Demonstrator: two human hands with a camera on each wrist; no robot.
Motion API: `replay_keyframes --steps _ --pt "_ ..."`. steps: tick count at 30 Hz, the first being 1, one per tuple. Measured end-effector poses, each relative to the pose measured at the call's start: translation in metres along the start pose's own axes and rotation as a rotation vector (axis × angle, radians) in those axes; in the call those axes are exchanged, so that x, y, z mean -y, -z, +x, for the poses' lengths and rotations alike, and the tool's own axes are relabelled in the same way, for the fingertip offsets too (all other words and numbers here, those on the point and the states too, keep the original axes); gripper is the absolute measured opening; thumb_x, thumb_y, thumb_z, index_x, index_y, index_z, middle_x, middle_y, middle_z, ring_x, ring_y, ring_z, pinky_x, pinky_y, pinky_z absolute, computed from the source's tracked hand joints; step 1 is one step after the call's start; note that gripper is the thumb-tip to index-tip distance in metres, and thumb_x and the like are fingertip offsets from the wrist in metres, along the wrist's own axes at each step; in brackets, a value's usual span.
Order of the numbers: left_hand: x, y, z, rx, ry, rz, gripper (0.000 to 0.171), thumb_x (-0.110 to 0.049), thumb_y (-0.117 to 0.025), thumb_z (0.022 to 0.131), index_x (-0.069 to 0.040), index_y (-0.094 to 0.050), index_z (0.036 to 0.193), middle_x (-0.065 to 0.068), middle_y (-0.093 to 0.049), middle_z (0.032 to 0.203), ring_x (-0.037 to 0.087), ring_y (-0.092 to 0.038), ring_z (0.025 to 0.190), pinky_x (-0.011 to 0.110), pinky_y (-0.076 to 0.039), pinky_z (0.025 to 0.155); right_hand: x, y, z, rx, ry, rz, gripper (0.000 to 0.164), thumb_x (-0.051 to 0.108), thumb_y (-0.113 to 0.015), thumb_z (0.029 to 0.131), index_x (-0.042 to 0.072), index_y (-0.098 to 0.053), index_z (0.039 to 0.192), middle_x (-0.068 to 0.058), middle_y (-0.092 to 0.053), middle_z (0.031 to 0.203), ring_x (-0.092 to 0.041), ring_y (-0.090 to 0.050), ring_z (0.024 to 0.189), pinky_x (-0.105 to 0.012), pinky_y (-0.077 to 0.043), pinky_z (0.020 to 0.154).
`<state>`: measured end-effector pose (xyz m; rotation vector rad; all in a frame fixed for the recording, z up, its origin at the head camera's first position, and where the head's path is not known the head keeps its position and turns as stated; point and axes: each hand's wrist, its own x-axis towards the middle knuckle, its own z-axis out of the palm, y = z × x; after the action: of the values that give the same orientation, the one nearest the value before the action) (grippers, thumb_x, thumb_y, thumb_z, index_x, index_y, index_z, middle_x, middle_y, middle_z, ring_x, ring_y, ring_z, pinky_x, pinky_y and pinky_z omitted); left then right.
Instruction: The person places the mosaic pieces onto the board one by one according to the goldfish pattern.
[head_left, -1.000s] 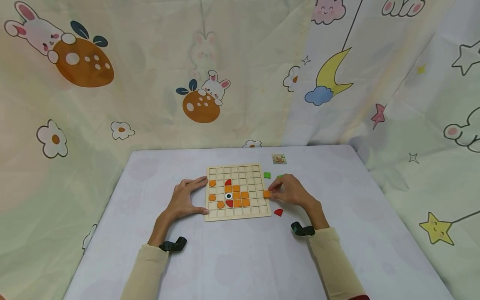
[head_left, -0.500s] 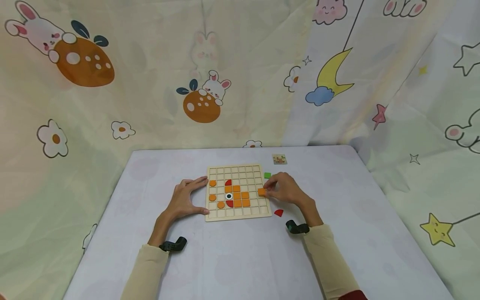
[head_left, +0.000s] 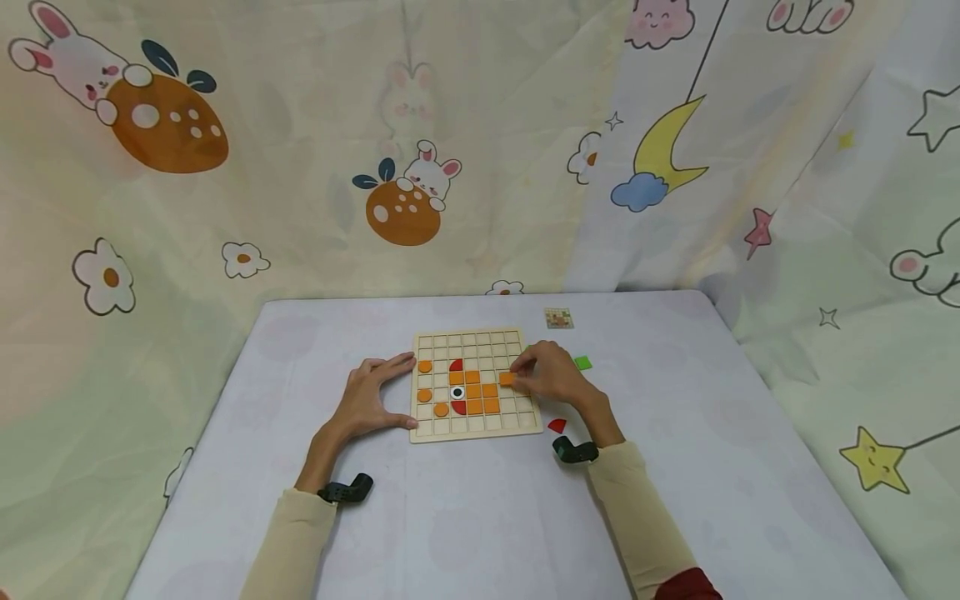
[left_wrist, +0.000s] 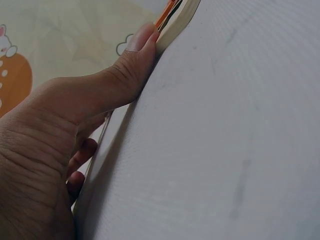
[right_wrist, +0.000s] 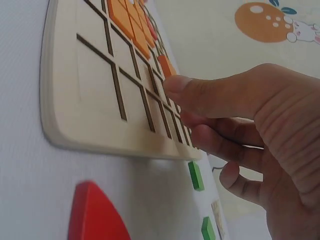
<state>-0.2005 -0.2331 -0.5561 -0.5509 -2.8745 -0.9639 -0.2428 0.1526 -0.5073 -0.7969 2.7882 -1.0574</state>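
Note:
A wooden grid board (head_left: 476,434) lies on the white-covered table in the head view. Orange squares (head_left: 475,406), orange discs (head_left: 424,395), red quarter-circles (head_left: 456,365) and a round eye piece (head_left: 457,392) sit in its cells. My left hand (head_left: 366,398) spreads along the board's left edge, thumb near the front corner and fingertips farther back. In the left wrist view the thumb (left_wrist: 132,67) presses the board's side. My right hand (head_left: 551,372) pinches an orange square tile (head_left: 507,379) over the board's right part; the right wrist view shows this tile (right_wrist: 166,66) tilted at the thumb tip.
A red quarter-circle (head_left: 557,426) lies right of the board, near its front corner. One green square (head_left: 583,362) shows beyond my right hand; the right wrist view holds a second green square (right_wrist: 196,176) close to the board. A small patterned card (head_left: 558,318) lies farther back.
My right hand has moved left with the orange square tile, from the board's right edge to over its cells. One green square has come into sight behind it. My left hand stays put.

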Motion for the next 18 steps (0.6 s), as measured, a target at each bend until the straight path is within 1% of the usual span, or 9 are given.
replay_keyframes --steps 9,14,18 --pt "0.003 -0.001 0.002 0.008 0.004 0.005 0.117 -0.061 -0.101 0.062 -0.025 -0.054 0.163 -0.004 -0.047 0.174 0.035 -0.047 0.140 0.062 -0.031 0.116 0.005 -0.007 0.012 0.017 -0.029 0.001 0.015 0.010 -0.088 0.087 0.006 -0.086 0.102 0.000 -0.080 0.090 -0.011 -0.067 0.080 -0.030 -0.057 0.076" --pt "0.003 -0.002 0.001 0.009 0.007 0.003 0.117 -0.063 -0.100 0.062 -0.025 -0.054 0.163 -0.004 -0.047 0.174 0.035 -0.047 0.141 0.062 -0.031 0.117 0.006 -0.009 0.015 0.030 -0.048 0.012 0.013 0.010 -0.087 0.089 0.007 -0.086 0.102 0.000 -0.080 0.090 -0.011 -0.066 0.078 -0.029 -0.056 0.074" --pt "0.003 -0.002 0.001 0.009 0.009 -0.005 0.117 -0.062 -0.101 0.061 -0.025 -0.054 0.163 -0.004 -0.047 0.174 0.034 -0.047 0.141 0.062 -0.030 0.117 0.005 -0.012 0.017 0.026 -0.048 0.027 0.013 0.011 -0.087 0.089 0.007 -0.086 0.102 -0.001 -0.080 0.091 -0.010 -0.067 0.078 -0.028 -0.057 0.074"
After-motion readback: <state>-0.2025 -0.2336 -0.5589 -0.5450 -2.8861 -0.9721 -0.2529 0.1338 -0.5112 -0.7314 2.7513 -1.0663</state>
